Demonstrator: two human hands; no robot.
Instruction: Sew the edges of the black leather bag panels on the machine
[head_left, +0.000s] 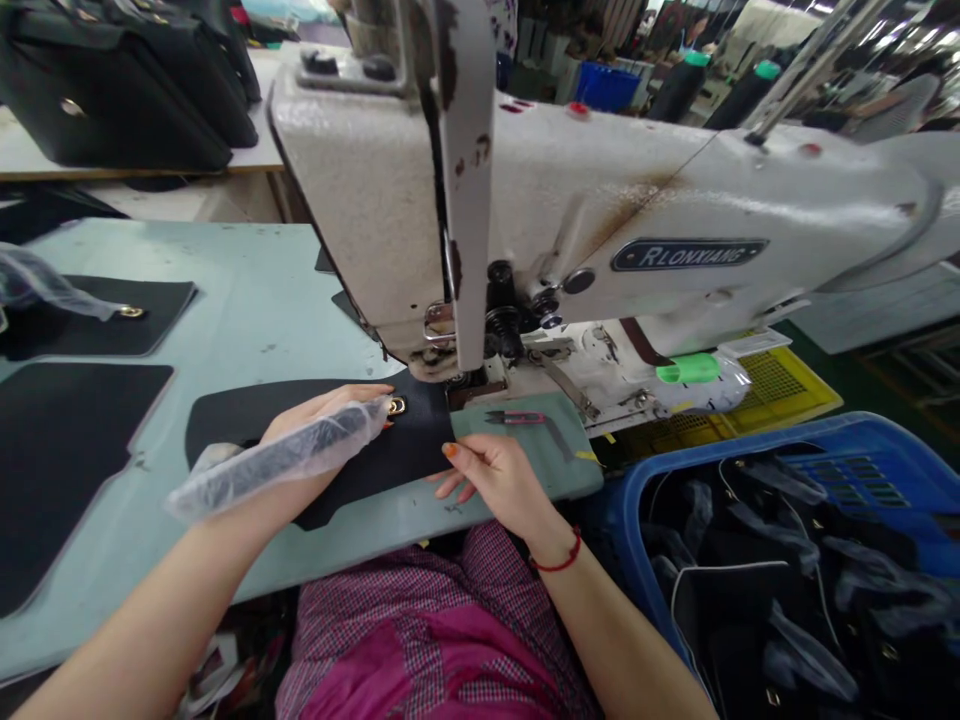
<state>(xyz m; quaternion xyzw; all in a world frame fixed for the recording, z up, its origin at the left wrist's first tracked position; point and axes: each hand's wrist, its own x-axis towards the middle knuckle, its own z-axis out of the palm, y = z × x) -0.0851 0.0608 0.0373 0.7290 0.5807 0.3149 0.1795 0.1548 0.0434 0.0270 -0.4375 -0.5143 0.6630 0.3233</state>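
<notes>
A black leather piece (pixel 409 450) lies on the pale green table, its right edge at the needle area of a white sewing machine (pixel 600 200). My left hand (pixel 322 430) rests on this piece with its fingers stretched out beside a gold clasp (pixel 398 405); a plastic-wrapped strap (pixel 285 460) lies over that hand. At the piece's lower right edge is my right hand (pixel 491 475), thumb and index finger together on the edge, the other fingers partly below it. Thread snips (pixel 516 417) lie just right of the piece.
More black pieces (pixel 75 440) lie at the table's left. A blue basket (pixel 637 520) of wrapped black pieces stands at the right, near a yellow crate (pixel 802 385). Black bags (pixel 127 90) stand at the back left. People are in the background.
</notes>
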